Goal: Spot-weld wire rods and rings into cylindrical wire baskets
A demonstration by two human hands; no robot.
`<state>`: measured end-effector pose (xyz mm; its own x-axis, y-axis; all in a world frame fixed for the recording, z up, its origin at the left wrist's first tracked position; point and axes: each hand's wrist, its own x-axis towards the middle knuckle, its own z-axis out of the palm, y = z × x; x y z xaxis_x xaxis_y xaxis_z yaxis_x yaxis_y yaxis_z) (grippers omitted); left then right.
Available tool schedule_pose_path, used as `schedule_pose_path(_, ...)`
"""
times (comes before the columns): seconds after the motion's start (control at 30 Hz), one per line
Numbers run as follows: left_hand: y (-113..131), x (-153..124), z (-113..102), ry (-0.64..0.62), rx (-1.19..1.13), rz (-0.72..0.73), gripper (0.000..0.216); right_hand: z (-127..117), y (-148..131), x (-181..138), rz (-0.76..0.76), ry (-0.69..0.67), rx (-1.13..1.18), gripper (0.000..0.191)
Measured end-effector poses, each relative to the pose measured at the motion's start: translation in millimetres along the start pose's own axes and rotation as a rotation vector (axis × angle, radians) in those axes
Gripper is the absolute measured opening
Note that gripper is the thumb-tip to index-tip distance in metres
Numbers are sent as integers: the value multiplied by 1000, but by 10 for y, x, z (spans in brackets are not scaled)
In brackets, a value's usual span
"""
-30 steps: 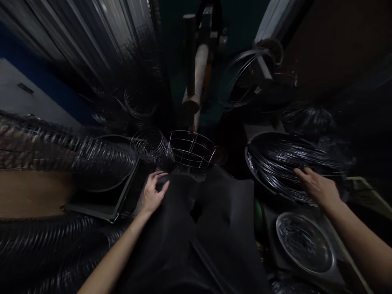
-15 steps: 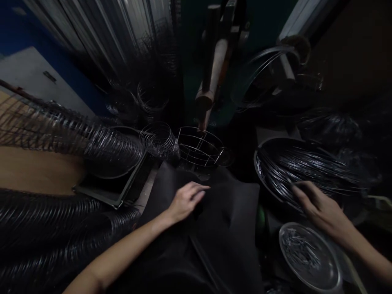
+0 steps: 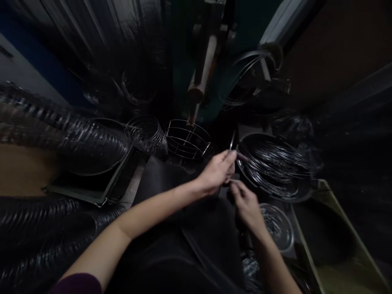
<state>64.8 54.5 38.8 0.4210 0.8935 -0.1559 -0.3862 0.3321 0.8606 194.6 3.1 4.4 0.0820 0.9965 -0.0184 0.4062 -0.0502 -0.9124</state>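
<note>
My left hand [image 3: 217, 170] is closed in front of the bowl of wires, and a short shiny metal wire [image 3: 232, 141] sticks up from its fingers. Just below and to the right, my right hand [image 3: 246, 202] has its fingertips pinched together close to the left hand; what they hold, if anything, is too dark to make out. Beyond the hands, a round wire frame [image 3: 188, 139] with crossbars sits under the pointed tip of the machine's rod [image 3: 192, 116]. A dark bowl [image 3: 241, 167] heaped with loose metal wires [image 3: 272, 163] lies right of my hands.
A shallow metal dish [image 3: 288, 234] of short metal pieces stands by my right forearm. Coiled wire rings [image 3: 146, 134] lie left of the frame, with a long stack of rings [image 3: 67, 126] farther left. A green-edged tray [image 3: 82, 195] is below that stack.
My right hand has come left from the wire bowl to my left hand. My left hand has moved right and up, off the dark apron, and now has a wire in it. The view has shifted.
</note>
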Motion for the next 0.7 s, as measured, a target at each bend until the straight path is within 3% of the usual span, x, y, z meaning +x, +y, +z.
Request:
schedule_pose_path(0.07, 120, 203, -28, -60, -109, -76, 30, 131, 81, -125, -2, -104, 25, 36)
schedule_pose_path(0.17, 188, 455, -6, -66, -154, -125, 31, 257, 76, -151, 70, -114, 80, 35)
schedule_pose_path(0.3, 300, 540, -152, -108, -31, -146, 37, 210, -35, 20, 158, -177, 92, 36)
schedule_pose_path(0.4, 519, 272, -571, -154, 335, -24, 42, 147, -122, 261, 83, -178, 89, 34)
schedule_pose_path(0.47, 706, 5, -970, -55, 683, 161, 42, 151, -163, 458, 61, -210, 136, 38)
schedule_pose_path(0.53, 885, -173, -1389, 131, 1008, 312, 52, 191, -191, 671, 76, -235, 198, 40)
schedule_pose_path(0.63, 999, -113, -1862, 175, 1419, 276, 87, 287, -242, 1005, 92, -203, 240, 40)
schedule_pose_path(0.7, 950, 77, -1999, 130, 1587, 206, 105, 370, -307, 1216, 79, -158, 235, 38)
